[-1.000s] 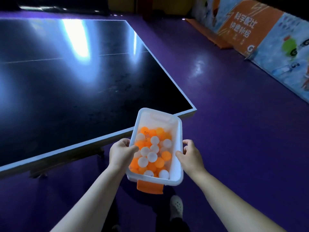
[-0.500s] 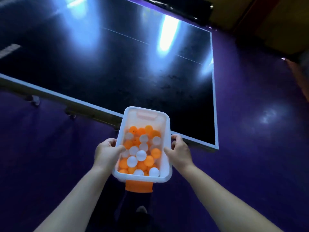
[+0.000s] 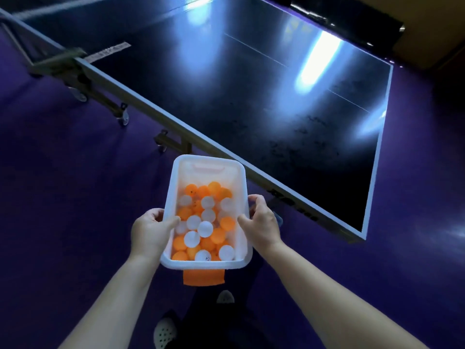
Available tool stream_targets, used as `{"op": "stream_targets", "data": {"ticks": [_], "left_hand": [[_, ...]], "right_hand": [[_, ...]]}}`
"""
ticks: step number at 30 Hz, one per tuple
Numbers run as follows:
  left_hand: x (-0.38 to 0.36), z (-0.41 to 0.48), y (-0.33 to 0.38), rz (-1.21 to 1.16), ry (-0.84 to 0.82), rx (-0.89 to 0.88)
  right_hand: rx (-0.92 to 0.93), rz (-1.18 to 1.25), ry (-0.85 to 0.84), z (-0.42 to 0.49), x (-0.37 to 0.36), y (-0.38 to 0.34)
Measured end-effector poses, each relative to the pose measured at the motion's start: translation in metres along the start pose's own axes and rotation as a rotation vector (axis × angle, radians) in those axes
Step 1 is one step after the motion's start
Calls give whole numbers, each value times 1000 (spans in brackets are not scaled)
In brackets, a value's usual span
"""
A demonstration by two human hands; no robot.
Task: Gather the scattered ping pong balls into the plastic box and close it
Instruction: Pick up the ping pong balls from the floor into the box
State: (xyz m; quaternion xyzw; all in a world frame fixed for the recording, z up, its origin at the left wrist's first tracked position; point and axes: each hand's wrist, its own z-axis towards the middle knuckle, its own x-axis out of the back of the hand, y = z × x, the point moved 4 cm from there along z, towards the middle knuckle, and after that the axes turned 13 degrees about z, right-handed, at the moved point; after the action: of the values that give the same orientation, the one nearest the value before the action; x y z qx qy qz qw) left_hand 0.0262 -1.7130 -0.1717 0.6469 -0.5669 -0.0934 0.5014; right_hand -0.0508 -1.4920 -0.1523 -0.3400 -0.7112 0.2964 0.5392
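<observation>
Box of balls carried in both hands, right by the table edge

The white plastic box (image 3: 173, 187) is up in the air with no lid on it, the left hand (image 3: 148, 231) gripping one long side and the right hand (image 3: 261, 222) gripping the other, thumbs hooked over the rim. A pile of orange and white ping pong balls (image 3: 205, 227) sits in the near half. An orange flap (image 3: 203, 277) hangs under the near end. The dark ping pong table (image 3: 251, 96) is just past it, over a purple floor (image 3: 75, 197)
</observation>
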Motion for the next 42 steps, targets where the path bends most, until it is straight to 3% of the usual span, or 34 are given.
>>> {"op": "stream_targets", "data": {"ticks": [12, 23, 30, 42], "left_hand": [[-34, -6, -18, 56, 223, 151], [-147, 60, -128, 156, 269, 263], [-223, 145, -248, 177, 236, 308], [-384, 313, -424, 202, 206, 129]], "right_hand": [[63, -80, -320, 63, -16, 26], [-21, -253, -537, 145, -87, 164], [-50, -260, -536, 188, -178, 295], [7, -212, -372, 284, -303, 529]]}}
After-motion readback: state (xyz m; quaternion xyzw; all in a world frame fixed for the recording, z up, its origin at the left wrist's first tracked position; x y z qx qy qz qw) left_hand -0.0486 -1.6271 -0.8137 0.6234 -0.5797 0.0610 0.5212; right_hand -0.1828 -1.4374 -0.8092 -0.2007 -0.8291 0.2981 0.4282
